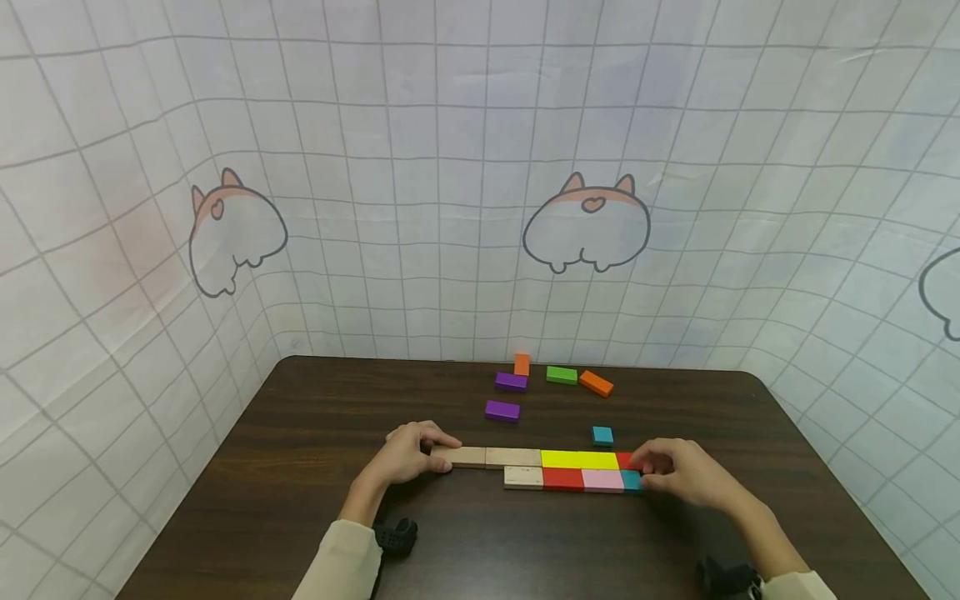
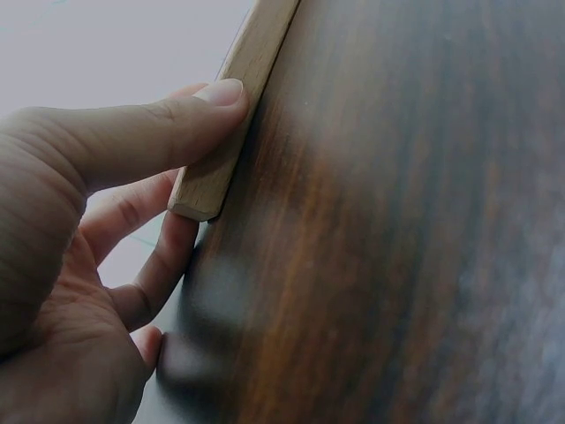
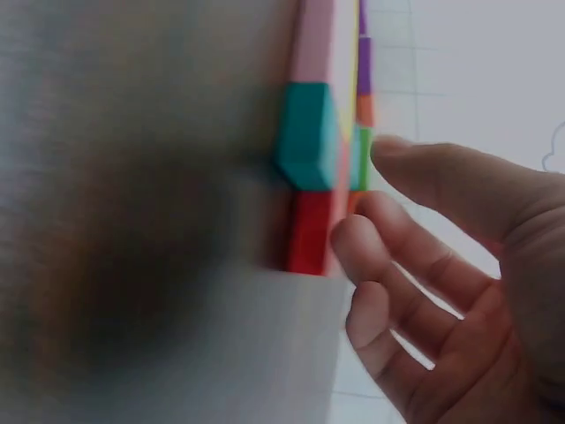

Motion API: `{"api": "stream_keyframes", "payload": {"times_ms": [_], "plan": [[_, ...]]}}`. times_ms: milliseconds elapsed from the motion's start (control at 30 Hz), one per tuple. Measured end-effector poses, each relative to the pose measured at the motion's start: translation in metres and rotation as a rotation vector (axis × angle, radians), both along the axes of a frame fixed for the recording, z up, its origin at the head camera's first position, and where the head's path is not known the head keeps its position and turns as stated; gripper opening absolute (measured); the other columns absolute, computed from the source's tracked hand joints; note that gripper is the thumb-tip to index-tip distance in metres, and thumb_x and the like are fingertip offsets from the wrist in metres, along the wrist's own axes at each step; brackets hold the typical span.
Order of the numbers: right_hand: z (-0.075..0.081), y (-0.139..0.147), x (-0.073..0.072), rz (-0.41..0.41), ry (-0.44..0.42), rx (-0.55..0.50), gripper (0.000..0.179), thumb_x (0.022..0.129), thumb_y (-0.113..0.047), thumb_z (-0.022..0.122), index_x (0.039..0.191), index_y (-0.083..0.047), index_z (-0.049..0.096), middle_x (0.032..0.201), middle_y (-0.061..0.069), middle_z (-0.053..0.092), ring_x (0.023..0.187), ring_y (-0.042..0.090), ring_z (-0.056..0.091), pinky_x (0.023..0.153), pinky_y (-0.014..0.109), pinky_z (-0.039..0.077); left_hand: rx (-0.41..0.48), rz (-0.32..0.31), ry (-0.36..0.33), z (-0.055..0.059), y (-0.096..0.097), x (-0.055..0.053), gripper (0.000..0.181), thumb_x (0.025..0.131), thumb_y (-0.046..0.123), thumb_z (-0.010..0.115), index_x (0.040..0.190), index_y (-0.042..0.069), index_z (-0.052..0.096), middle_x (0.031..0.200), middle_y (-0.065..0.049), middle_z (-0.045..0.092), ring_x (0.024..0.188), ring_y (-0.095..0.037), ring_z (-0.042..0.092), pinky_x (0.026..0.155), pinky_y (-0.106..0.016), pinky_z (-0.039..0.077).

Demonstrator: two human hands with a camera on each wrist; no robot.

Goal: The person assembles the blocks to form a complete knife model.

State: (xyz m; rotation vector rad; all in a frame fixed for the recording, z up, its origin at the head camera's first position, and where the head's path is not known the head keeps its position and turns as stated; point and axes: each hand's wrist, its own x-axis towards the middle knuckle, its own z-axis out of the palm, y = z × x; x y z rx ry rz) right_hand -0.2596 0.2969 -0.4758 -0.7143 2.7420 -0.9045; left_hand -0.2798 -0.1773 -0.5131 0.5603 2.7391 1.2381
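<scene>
Two rows of flat blocks lie against each other on the dark table. The back row runs from a plain wooden block (image 1: 467,457) through a second wooden block (image 1: 513,457) and a yellow stretch (image 1: 579,459) to a red block (image 1: 626,459). In front are a wooden block (image 1: 522,477), a red block (image 1: 562,478), a pink block (image 1: 602,480) and a teal block (image 3: 305,132). My left hand (image 1: 405,454) pinches the back row's left end block, thumb (image 2: 212,102) on its near side. Loosely bent, my right hand (image 1: 690,475) hovers by the rows' right end, holding nothing.
Behind the rows lies a small teal block (image 1: 602,436). Farther back are two purple blocks, one nearer (image 1: 502,410), a green block (image 1: 562,375) and two orange blocks, one slanted (image 1: 596,383). A white gridded curtain (image 1: 420,275) surrounds the table's far edge (image 1: 360,367).
</scene>
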Motion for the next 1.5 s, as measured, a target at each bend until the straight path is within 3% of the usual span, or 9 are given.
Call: {"api": "stream_keyframes", "payload": {"times_ms": [333, 533, 633, 900, 1167, 1500], "plan": [[0.039, -0.003, -0.021, 0.098, -0.156, 0.030, 0.036, 0.098, -0.028, 0.071, 0.125, -0.004, 0.068, 0.107, 0.004, 0.072, 0.090, 0.016, 0.062, 0.076, 0.026, 0.054, 0.004, -0.001, -0.005, 0.002, 0.000, 0.001, 0.027, 0.082, 0.020, 0.085, 0.108, 0.026, 0.081, 0.096, 0.010, 0.069, 0.081, -0.016, 0.047, 0.098, -0.058, 0.019], [0.053, -0.028, -0.034, 0.107, -0.137, 0.016, 0.040, 0.099, -0.028, 0.069, 0.129, -0.002, 0.065, 0.106, 0.003, 0.070, 0.094, 0.020, 0.061, 0.080, 0.030, 0.054, -0.004, -0.001, -0.002, 0.002, 0.000, 0.001, 0.027, 0.083, 0.020, 0.085, 0.108, 0.026, 0.081, 0.095, 0.011, 0.068, 0.078, -0.014, 0.047, 0.092, -0.052, 0.019], [0.048, -0.046, -0.043, 0.091, -0.092, -0.031, 0.037, 0.099, -0.025, 0.069, 0.129, -0.004, 0.065, 0.107, 0.004, 0.069, 0.096, 0.020, 0.062, 0.081, 0.030, 0.055, -0.002, 0.000, -0.003, 0.001, 0.000, 0.001, 0.026, 0.083, 0.020, 0.085, 0.108, 0.027, 0.081, 0.096, 0.011, 0.069, 0.079, -0.015, 0.048, 0.096, -0.054, 0.019], [0.016, -0.102, -0.064, 0.059, 0.006, -0.153, 0.041, 0.095, -0.020, 0.074, 0.134, -0.008, 0.064, 0.118, 0.015, 0.068, 0.100, 0.019, 0.065, 0.086, 0.034, 0.055, -0.005, 0.003, 0.000, 0.001, 0.000, 0.000, 0.026, 0.082, 0.020, 0.086, 0.107, 0.027, 0.081, 0.094, 0.011, 0.068, 0.078, -0.015, 0.047, 0.095, -0.053, 0.018], [0.003, -0.148, -0.074, 0.022, 0.000, -0.212, 0.046, 0.092, -0.016, 0.078, 0.135, -0.006, 0.064, 0.127, 0.016, 0.066, 0.105, 0.024, 0.066, 0.089, 0.044, 0.056, -0.001, -0.002, 0.001, 0.003, 0.001, 0.002, 0.027, 0.082, 0.019, 0.086, 0.108, 0.025, 0.081, 0.093, 0.011, 0.068, 0.078, -0.014, 0.046, 0.094, -0.052, 0.018], [-0.008, -0.173, -0.086, -0.059, -0.032, -0.177, 0.045, 0.089, -0.013, 0.080, 0.132, -0.011, 0.067, 0.126, 0.010, 0.064, 0.109, 0.027, 0.064, 0.092, 0.047, 0.055, -0.015, 0.011, -0.001, 0.002, 0.000, 0.000, 0.027, 0.083, 0.019, 0.085, 0.109, 0.027, 0.081, 0.093, 0.012, 0.068, 0.081, -0.016, 0.047, 0.099, -0.055, 0.020]]}}
